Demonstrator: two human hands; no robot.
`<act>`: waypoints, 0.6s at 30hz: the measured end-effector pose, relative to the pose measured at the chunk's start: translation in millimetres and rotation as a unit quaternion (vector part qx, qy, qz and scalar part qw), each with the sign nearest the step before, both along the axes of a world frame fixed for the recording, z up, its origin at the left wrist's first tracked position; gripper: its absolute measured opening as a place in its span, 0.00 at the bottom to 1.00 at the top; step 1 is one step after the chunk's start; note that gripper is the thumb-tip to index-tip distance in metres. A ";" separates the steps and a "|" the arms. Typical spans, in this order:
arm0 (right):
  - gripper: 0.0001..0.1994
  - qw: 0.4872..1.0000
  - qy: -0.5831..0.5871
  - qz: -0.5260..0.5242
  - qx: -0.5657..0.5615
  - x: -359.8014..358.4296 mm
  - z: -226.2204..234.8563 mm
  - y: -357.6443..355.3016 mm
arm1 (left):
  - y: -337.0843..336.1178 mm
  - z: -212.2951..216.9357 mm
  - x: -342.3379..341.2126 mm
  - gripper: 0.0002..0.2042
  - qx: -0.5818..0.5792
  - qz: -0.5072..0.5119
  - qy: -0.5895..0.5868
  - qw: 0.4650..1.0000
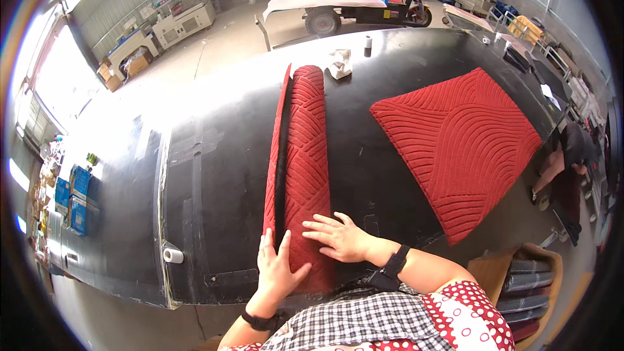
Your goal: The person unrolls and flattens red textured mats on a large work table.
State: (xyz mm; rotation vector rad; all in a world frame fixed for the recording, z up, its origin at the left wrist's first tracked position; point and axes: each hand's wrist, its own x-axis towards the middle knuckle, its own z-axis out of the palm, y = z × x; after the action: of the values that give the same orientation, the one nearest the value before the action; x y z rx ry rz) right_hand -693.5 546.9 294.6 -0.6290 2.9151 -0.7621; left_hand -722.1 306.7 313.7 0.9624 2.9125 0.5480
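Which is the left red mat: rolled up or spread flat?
Rolled up, not fully closed: the left red mat forms a long tube, a narrow flap standing off its left side.

I can read no words or numbers here, even on the blue boxes (79, 196) near the left edge of the table (224, 221)

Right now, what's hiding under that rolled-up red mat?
The black tabletop shows on both sides of the rolled red mat, which lies on it. The patch directly beneath is covered, so I can't see whether anything's hiding there.
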 end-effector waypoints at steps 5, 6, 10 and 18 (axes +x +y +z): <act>0.30 0.989 0.057 0.013 0.135 0.8 7.0 -8.5 | -38.6 -36.6 -37.4 0.33 0.082 0.157 -0.098 0.979; 0.29 0.990 0.062 0.006 0.130 0.0 4.0 -5.5 | -49.5 -32.4 -45.8 0.32 0.060 0.167 -0.152 0.972; 0.25 0.985 0.119 -0.017 0.122 7.6 -24.6 17.7 | -77.6 -34.3 -56.6 0.34 0.107 0.133 -0.206 0.964; 0.30 0.937 0.259 0.155 0.177 4.8 -12.9 36.4 | -23.6 38.4 -32.1 0.40 0.449 -0.028 -0.405 0.796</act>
State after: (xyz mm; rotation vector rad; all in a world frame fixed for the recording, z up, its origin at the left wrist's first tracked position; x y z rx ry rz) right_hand -688.7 583.3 281.7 -1.3717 3.1379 -0.0214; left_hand -754.2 283.1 352.1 0.5617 1.7690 1.8588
